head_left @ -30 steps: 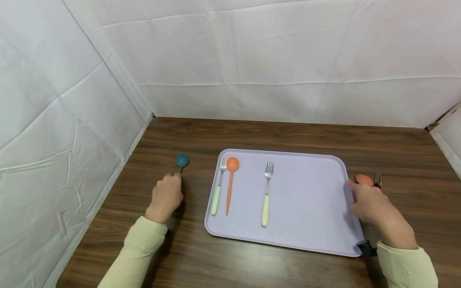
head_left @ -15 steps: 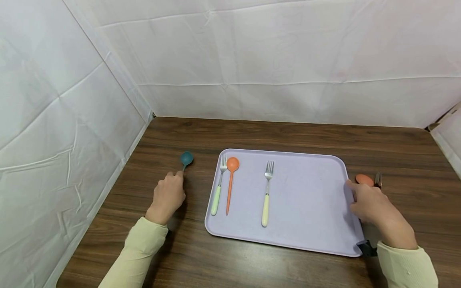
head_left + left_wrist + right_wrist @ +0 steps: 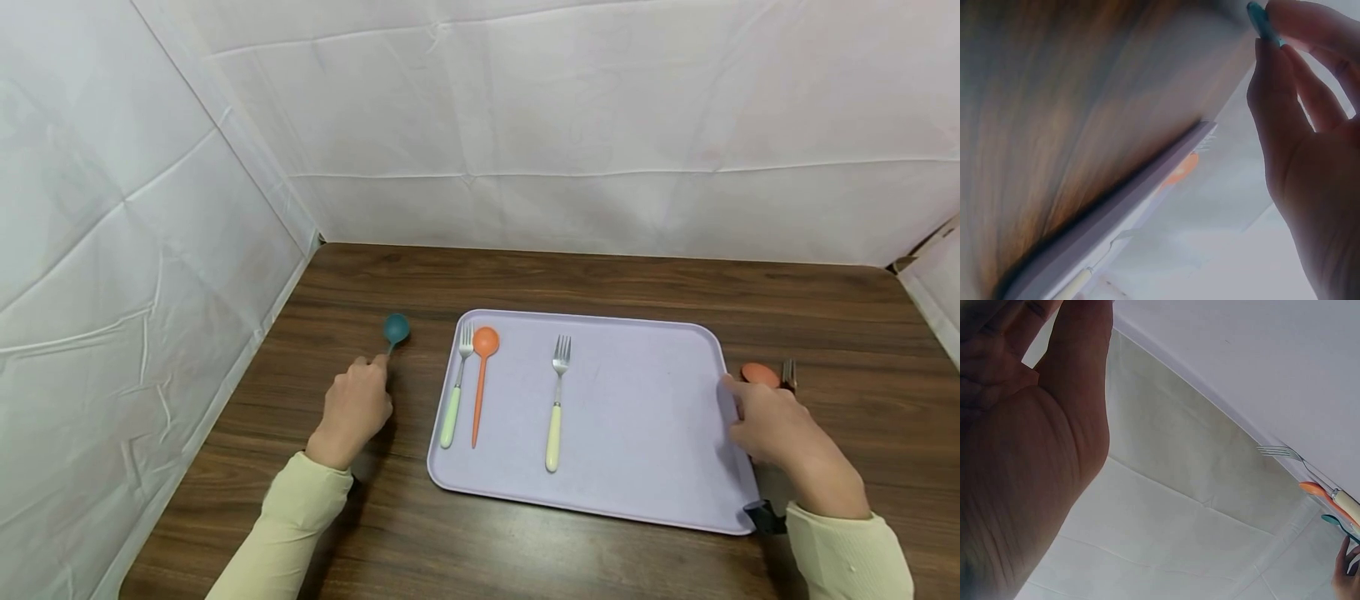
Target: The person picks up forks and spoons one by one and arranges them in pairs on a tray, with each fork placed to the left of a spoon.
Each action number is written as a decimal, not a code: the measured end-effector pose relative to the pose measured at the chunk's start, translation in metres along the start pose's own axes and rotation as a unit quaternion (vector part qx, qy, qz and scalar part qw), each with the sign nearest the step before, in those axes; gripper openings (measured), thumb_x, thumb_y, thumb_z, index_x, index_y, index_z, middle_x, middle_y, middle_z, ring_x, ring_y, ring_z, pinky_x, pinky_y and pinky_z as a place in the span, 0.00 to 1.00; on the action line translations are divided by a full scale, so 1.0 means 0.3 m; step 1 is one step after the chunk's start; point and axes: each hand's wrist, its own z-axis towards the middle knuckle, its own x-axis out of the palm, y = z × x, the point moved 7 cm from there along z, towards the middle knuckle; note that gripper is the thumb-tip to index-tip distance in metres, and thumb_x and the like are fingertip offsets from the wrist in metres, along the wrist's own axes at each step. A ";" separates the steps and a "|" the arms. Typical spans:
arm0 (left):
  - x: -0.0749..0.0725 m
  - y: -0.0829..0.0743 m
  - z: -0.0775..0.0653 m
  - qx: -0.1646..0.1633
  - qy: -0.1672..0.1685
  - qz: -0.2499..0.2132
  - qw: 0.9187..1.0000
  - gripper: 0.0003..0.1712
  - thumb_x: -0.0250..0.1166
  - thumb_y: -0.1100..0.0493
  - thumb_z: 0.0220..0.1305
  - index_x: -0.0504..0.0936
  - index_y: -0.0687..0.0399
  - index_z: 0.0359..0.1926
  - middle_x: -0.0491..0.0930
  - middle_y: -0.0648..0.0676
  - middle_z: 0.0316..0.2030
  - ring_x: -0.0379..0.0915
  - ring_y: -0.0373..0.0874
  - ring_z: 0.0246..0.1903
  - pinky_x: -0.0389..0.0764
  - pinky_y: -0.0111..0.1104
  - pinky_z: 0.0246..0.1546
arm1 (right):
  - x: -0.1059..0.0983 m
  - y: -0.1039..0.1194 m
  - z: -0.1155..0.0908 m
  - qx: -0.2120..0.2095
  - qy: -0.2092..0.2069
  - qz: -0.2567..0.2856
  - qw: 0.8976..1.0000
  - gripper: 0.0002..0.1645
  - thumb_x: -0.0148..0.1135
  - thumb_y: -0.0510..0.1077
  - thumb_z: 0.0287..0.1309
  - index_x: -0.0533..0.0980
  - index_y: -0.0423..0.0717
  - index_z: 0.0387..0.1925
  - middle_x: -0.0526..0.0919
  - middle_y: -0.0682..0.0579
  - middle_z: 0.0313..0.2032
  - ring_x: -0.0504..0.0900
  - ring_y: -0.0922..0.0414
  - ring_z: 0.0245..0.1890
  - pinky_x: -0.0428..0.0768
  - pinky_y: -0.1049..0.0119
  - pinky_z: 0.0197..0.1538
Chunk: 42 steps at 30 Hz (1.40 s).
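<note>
A teal spoon (image 3: 397, 327) shows its round bowl beyond the fingers of my left hand (image 3: 352, 408). The thumb and fingers pinch its handle, most of which they hide; the left wrist view shows a bit of teal (image 3: 1262, 22) at the fingertips. The lilac tray (image 3: 630, 433) lies to the right of that hand. On it are a green-handled fork (image 3: 452, 408), an orange spoon (image 3: 481, 375) and a cream-handled fork (image 3: 553, 425). My right hand (image 3: 787, 437) grips the tray's right rim with thumb and fingers; the fingertips are partly hidden.
Right of the tray, another orange spoon (image 3: 759, 374) and a dark-handled fork (image 3: 788, 375) lie partly behind my right hand. The dark wooden table (image 3: 600, 283) ends at white cloth walls (image 3: 585, 125) at the back and left.
My left hand has shifted slightly to the right, and the teal spoon has moved right and a little away with it. The right hand and the tray stay put.
</note>
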 end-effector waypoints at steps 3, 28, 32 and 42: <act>0.000 -0.004 -0.001 0.001 0.000 -0.011 1.000 0.19 0.59 0.72 0.43 0.78 0.65 0.42 0.74 0.64 0.25 0.73 0.64 0.19 0.71 0.48 0.12 | -0.001 0.000 0.000 -0.001 -0.002 -0.002 1.000 0.39 0.55 0.31 0.43 0.60 0.26 0.61 0.69 0.43 0.22 0.71 0.49 0.20 0.66 0.61 0.19; -0.021 -0.070 0.002 0.000 0.045 -0.043 0.998 0.29 0.61 0.70 0.45 0.74 0.64 0.54 0.74 0.62 0.30 0.68 0.49 0.15 0.68 0.36 0.09 | -0.003 0.007 -0.006 0.004 0.007 0.000 1.000 0.39 0.55 0.31 0.44 0.59 0.25 0.61 0.67 0.45 0.21 0.70 0.51 0.18 0.66 0.61 0.19; -0.026 -0.083 0.001 0.002 0.054 -0.045 0.998 0.29 0.61 0.70 0.46 0.74 0.65 0.55 0.75 0.62 0.31 0.68 0.47 0.14 0.67 0.34 0.09 | 0.001 0.004 -0.006 0.010 0.012 0.010 1.000 0.40 0.55 0.31 0.44 0.58 0.26 0.62 0.67 0.45 0.21 0.71 0.53 0.16 0.68 0.62 0.18; -0.042 -0.111 -0.002 0.005 0.047 -0.051 0.998 0.30 0.63 0.68 0.45 0.74 0.62 0.55 0.72 0.58 0.28 0.68 0.50 0.16 0.69 0.38 0.10 | 0.008 0.003 -0.007 0.009 0.010 0.015 1.000 0.40 0.55 0.31 0.44 0.57 0.25 0.62 0.69 0.43 0.23 0.70 0.57 0.12 0.69 0.62 0.17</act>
